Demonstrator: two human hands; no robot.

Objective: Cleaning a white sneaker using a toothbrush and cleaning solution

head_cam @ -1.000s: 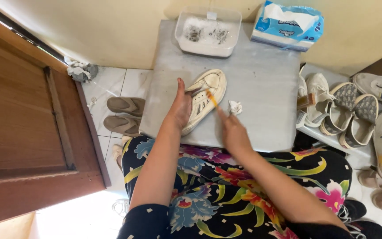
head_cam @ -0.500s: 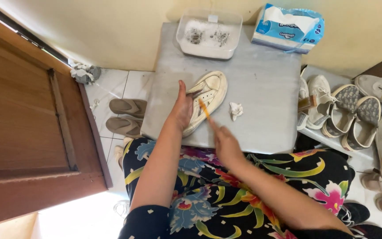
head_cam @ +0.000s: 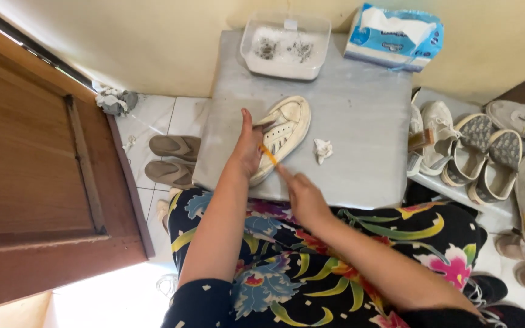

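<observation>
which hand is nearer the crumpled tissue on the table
Right. The right hand sits just below-left of the tissue, gripping an orange stick, not touching it. The left hand is farther left, pressed on the shoe, which lies between it and the tissue.

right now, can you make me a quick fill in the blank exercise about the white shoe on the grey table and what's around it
1. The left hand steadies a white ____ on the grey metal table.
2. The right hand holds a thin ____-coloured stick against it.
3. A crumpled white scrap lies to the ____ of the shoe in the picture.
4. A pair of brown ____ lies on the white tiled floor near the wooden door.

Missing words: shoe; orange; right; sandals
</observation>
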